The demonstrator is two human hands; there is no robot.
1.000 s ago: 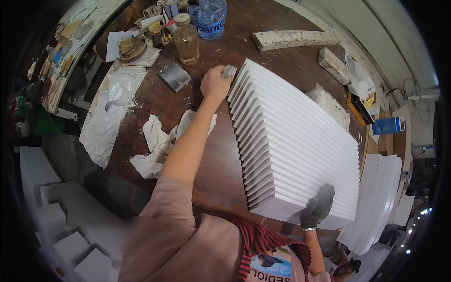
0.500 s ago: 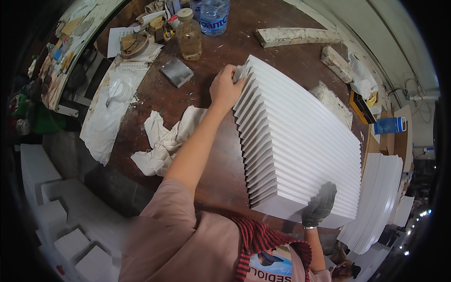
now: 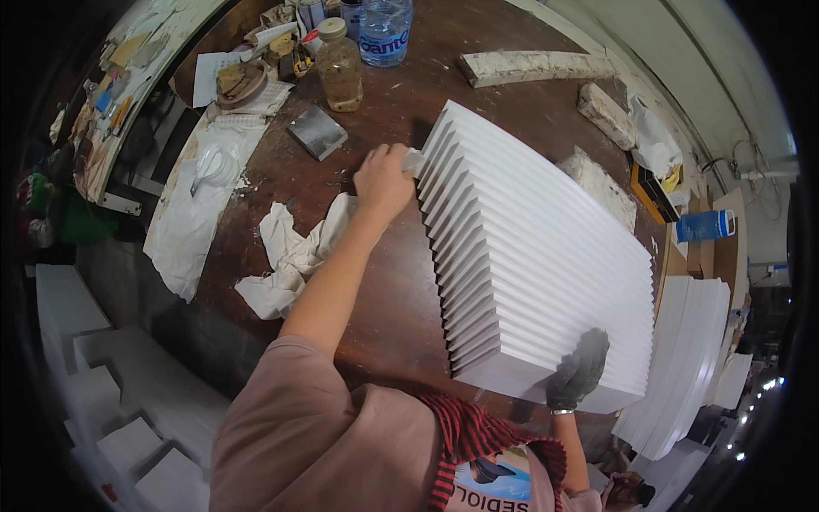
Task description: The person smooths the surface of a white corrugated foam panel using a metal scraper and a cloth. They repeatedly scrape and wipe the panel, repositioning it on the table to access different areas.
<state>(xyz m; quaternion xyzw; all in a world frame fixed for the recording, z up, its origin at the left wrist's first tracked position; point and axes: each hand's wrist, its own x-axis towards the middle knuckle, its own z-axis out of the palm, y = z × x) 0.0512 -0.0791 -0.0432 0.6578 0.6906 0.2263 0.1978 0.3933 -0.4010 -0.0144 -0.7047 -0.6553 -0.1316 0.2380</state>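
A large white block with a ridged, pleated top and side [image 3: 563, 247] lies at a slant on the brown worktable [image 3: 384, 299]. My bare left hand [image 3: 384, 181] is just off the block's far left corner. Its fingers are closed on a small, pale folded piece [image 3: 414, 161], mostly hidden; I cannot make out whether it is paper or cloth. My right hand [image 3: 580, 371], in a dark glove, grips the block's near edge, with the fingers over the ridges.
Left of the block lie a crumpled white cloth [image 3: 294, 252] and a grey flat block [image 3: 316, 132]. A jar [image 3: 339, 68] and a water bottle [image 3: 384, 34] stand at the back. Rough whitish bars [image 3: 537, 66] lie far right; curved white panels [image 3: 678, 367] stand at the right.
My left hand has moved left, away from the block's ridged side, carrying the pale piece. My right hand stays on the near edge.
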